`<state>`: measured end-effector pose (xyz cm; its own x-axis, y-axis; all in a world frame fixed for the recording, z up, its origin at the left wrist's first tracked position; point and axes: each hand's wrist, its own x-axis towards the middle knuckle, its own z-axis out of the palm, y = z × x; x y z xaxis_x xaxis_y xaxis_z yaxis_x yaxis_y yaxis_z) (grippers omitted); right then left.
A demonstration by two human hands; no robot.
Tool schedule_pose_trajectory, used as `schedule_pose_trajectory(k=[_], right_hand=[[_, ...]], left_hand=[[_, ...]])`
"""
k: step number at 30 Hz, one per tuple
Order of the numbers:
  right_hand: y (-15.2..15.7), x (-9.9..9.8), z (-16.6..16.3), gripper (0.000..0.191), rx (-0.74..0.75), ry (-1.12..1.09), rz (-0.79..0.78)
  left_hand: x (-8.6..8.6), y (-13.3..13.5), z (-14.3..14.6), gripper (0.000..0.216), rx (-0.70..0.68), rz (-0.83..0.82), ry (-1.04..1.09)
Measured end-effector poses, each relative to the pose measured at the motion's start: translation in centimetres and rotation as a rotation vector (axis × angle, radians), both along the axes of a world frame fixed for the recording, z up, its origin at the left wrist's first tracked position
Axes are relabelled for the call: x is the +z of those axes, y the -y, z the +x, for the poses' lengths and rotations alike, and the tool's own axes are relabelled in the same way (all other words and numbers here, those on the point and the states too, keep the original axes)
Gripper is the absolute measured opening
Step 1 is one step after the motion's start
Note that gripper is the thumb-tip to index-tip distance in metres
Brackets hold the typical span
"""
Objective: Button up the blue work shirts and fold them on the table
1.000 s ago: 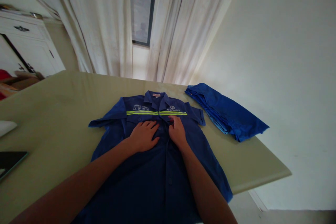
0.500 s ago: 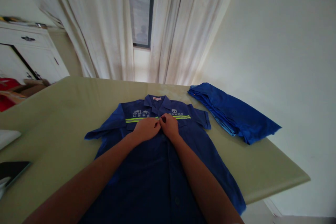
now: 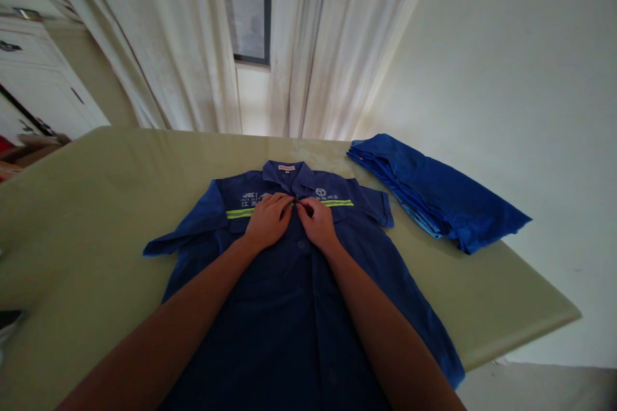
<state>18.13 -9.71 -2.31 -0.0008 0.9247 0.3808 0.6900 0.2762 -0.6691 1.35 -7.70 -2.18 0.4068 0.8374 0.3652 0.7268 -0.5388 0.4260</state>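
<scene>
A dark blue short-sleeved work shirt (image 3: pixel 289 308) with a yellow reflective stripe lies face up on the pale green table (image 3: pixel 106 205), collar away from me. My left hand (image 3: pixel 267 221) and my right hand (image 3: pixel 315 221) rest side by side on the chest, at the button placket just below the collar. Both hands have their fingers curled and pinched on the placket fabric at the stripe's level. My forearms reach across the lower shirt and hide part of it.
Folded bright blue garments (image 3: pixel 434 196) lie at the table's back right, close to the right edge. White curtains (image 3: pixel 308 45) and a window stand behind the table. A white cabinet (image 3: pixel 33 90) is at the far left. A white wall is on the right.
My hands moved up the shirt front from mid-chest to the stripe below the collar, and went from lying flat to pinching the placket. The view shifted slightly.
</scene>
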Motion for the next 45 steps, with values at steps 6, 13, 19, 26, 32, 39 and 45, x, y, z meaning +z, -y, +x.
schedule_pose_trajectory(k=[6, 13, 19, 26, 32, 39, 45], right_hand=[[0.0, -0.4, -0.4, 0.013, -0.081, 0.061, -0.052], [0.5, -0.1, -1.2, 0.013, -0.205, 0.202, -0.091], [0.6, 0.0, -1.3, 0.014, -0.207, 0.259, -0.07], [0.6, -0.4, -1.3, 0.016, -0.172, 0.268, -0.018], [0.7, -0.3, -1.3, 0.013, -0.221, 0.233, 0.01], [1.1, 0.8, -1.7, 0.015, -0.236, 0.347, -0.076], [1.5, 1.3, -1.8, 0.018, -0.18, 0.424, -0.071]], left_hand=[[-0.3, -0.1, 0.1, 0.017, 0.032, -0.007, -0.022], [-0.2, 0.0, -0.1, 0.01, -0.013, 0.056, 0.01], [-0.3, 0.1, 0.0, 0.014, 0.015, 0.016, -0.01], [-0.2, 0.1, 0.2, 0.023, -0.012, 0.01, -0.132], [-0.1, 0.0, 0.1, 0.025, -0.021, 0.046, -0.082], [0.1, 0.4, 0.2, 0.021, 0.038, 0.056, -0.078], [-0.2, 0.0, 0.2, 0.021, 0.08, 0.024, -0.141]])
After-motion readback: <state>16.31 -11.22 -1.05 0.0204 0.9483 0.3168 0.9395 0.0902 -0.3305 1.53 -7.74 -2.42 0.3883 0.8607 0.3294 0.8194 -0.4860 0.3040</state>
